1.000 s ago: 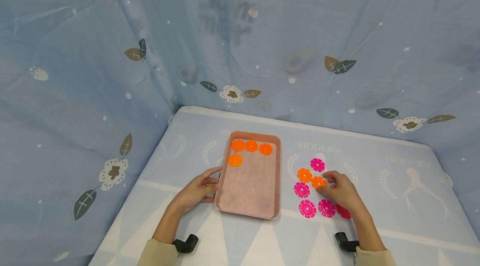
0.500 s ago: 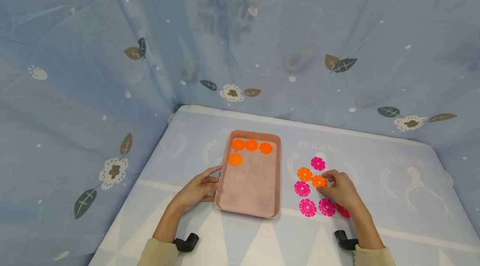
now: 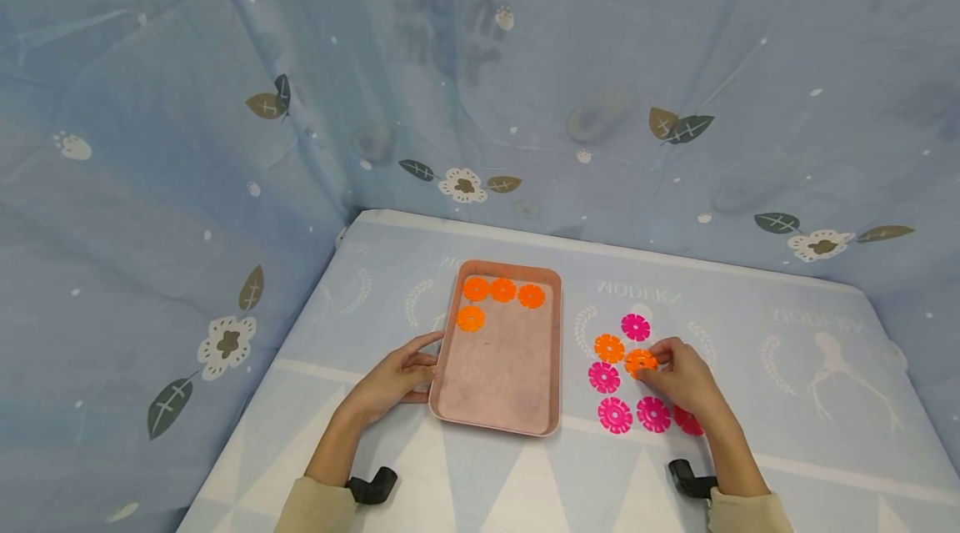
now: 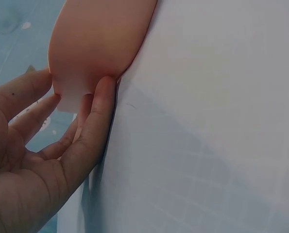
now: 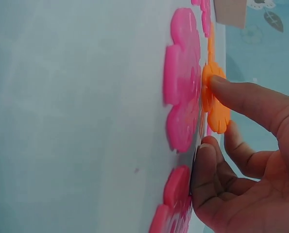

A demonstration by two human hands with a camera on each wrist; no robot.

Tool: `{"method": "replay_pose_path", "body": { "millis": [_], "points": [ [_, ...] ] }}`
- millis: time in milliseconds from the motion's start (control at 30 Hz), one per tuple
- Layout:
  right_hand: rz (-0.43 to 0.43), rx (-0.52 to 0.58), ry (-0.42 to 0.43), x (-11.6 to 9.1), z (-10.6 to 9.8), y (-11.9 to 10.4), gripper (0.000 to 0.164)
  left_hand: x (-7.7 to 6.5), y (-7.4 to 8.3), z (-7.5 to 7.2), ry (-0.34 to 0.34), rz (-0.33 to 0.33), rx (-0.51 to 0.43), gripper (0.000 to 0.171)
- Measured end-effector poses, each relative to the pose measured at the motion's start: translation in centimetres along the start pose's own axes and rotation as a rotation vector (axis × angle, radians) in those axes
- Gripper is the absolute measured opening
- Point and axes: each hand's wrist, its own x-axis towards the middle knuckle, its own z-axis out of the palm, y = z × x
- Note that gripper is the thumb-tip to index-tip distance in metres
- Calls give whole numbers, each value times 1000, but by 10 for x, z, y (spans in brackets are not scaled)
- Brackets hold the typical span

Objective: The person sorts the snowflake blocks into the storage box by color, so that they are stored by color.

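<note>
My right hand pinches an orange flower-shaped disc by its edge, thumb on one face and index finger at the far side. In the right wrist view this orange disc stands tilted. Just left of it lies another orange disc. Several pink discs are spread around, one partly under the right hand. A pink tray holds several orange discs at its far end. My left hand rests its fairly straight fingers and thumb against the tray's left wall.
The table carries a pale blue and white patterned cloth. Blue printed curtains hang behind it and along its left side. A black wrist mount sits at each wrist.
The right hand has tipped the orange disc up and shifted it slightly to the right, away from the orange one beside it. The left hand and tray stay in place.
</note>
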Motion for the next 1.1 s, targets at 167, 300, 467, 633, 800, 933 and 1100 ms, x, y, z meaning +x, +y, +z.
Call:
{"method": "replay_pose_path", "body": {
  "millis": [167,300,467,633,800,933,1100],
  "points": [
    [22,23,-10,1,-3,2,43,-1,0,0,1,2,1,62],
    [22,37,-22,1,-5,4,38,-1,1,0,1,1,1,62],
    [25,77,-34,0,-8,7,32,-2,2,1,4,3,13,61],
    [27,108,-38,0,-9,9,30,-2,2,1,7,2,18,60],
    [32,141,-43,-1,-11,9,29,-2,3,1,10,1,15,60],
    [41,176,-54,-1,-12,10,30,-1,3,1,13,-3,15,61],
    [40,201,-59,-2,-12,11,30,-2,2,2,15,-6,14,61]
  ]
}}
